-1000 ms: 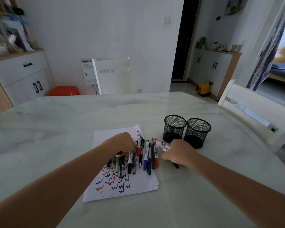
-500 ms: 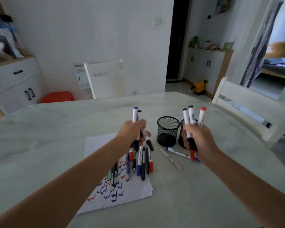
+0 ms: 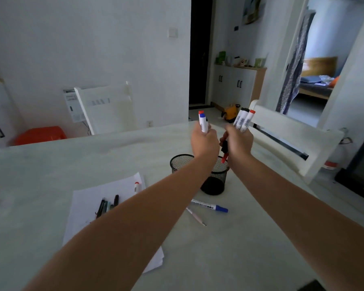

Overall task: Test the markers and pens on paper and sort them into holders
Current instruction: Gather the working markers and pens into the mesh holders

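My left hand (image 3: 204, 141) grips a bunch of white markers (image 3: 203, 122) with red and blue caps, held upright above the two black mesh holders. My right hand (image 3: 239, 141) grips another bunch of markers (image 3: 244, 120), caps up, with red and black ends pointing down over the right holder (image 3: 215, 179). The left holder (image 3: 180, 162) is partly hidden behind my left forearm. The white paper (image 3: 88, 202) lies at the left with a few pens (image 3: 107, 205) and a red-capped marker (image 3: 137, 186) on it. A blue marker (image 3: 209, 206) and a thin pink pen (image 3: 195, 216) lie on the table.
The marble table (image 3: 51, 169) reaches far to the left and back. A white chair (image 3: 105, 108) stands behind it and another chair (image 3: 292, 139) at the right edge. An orange stool (image 3: 40, 134) sits on the floor at the back left.
Both hands rose from the pile with markers and moved right and away, now close together above the holders. The camera tilted, and fewer pens lie on the paper.
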